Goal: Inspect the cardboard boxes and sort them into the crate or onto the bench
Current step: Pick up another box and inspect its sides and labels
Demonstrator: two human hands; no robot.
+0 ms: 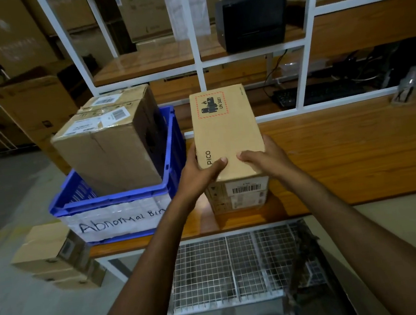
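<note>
Some boxes [111, 143] sit in crate [117, 198]; left hand [200, 170], right hand [264, 158] grip PICO box [227, 128] at desk [358, 152]; floor stack [48, 255] probably pending.

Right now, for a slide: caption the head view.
Left hand and right hand grip a small box at the bench, beside a crate holding a bigger box.

warehouse | stacked cartons [16, 36] | labelled crate [119, 212] | packing bench [358, 154]
</note>
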